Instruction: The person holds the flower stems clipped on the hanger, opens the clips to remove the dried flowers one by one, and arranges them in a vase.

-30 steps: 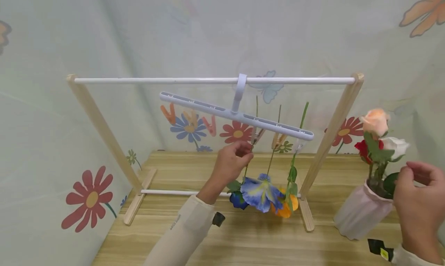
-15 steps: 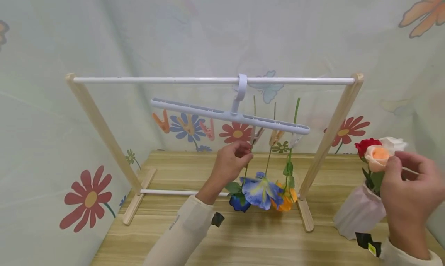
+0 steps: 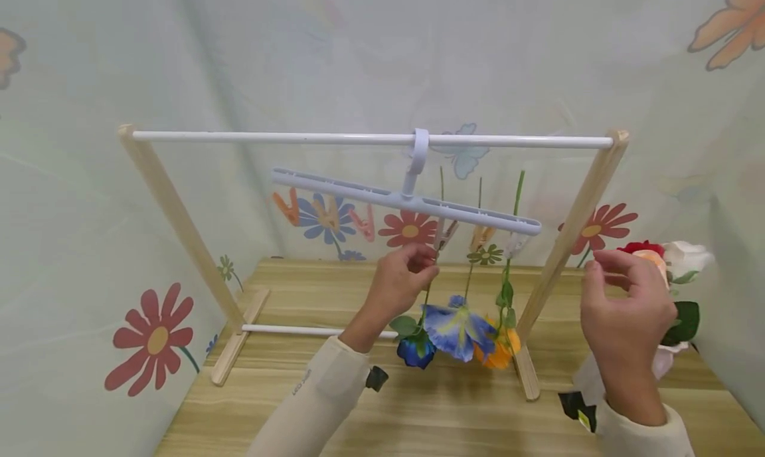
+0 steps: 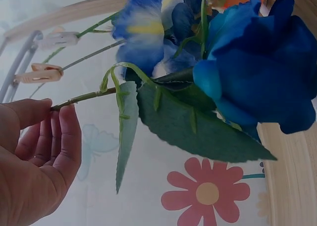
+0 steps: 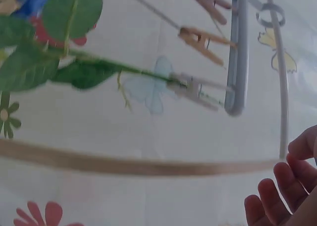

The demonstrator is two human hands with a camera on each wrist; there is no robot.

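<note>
In the head view my left hand (image 3: 391,284) pinches the stem of an upside-down blue artificial rose (image 3: 416,353), just below a greyish-pink clothespin (image 3: 445,234). The left wrist view shows thumb and fingertips on that stem (image 4: 84,98). Beside it hang a blue-and-yellow flower (image 3: 459,331) and an orange flower (image 3: 503,349), each stem in a clothespin under the lilac hanger (image 3: 358,191). My right hand (image 3: 627,311) is raised right of the rack, fingers loosely bent around nothing, partly hiding the vase.
The hanger hooks over the white top rod (image 3: 269,137) of a wooden stand (image 3: 179,224). An orange clothespin (image 3: 287,208), a beige clothespin (image 3: 326,212) and a pink clothespin (image 3: 363,223) dangle at left. A white vase (image 3: 665,361) holds a white rose (image 3: 687,259) and other roses at right.
My right hand has moved left from beside the vase toward the rack. The left hand stays at the stem. The hanger and hanging flowers sway slightly.
</note>
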